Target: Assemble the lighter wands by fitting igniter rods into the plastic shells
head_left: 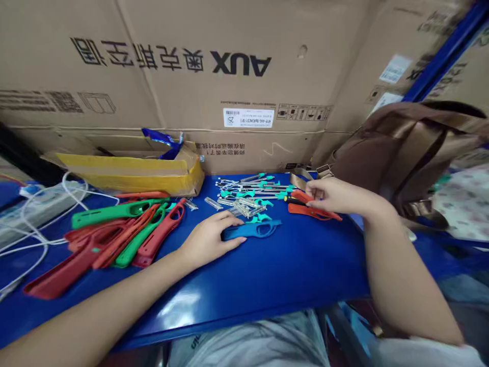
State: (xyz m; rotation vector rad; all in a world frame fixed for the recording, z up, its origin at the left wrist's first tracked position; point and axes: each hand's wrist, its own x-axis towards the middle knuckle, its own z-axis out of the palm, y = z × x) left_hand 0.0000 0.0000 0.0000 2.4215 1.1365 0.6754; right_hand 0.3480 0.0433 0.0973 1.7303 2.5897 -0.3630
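Observation:
My left hand [210, 238] rests on the blue table [290, 270], fingers curled round the near end of a blue plastic handle [256, 229]. My right hand [331, 195] reaches to the back right and pinches a red plastic handle [301, 197]; a second red handle [315, 212] lies just below it. Between the hands lies a heap of several metal blades with teal parts [250, 193].
A pile of red and green plastic handles [122, 232] lies at the left. Behind it stands an open yellow-taped carton [133, 173]. White cables [38, 214] trail at far left. Large cardboard boxes [229, 66] wall the back; a brown bag [405, 148] sits at right.

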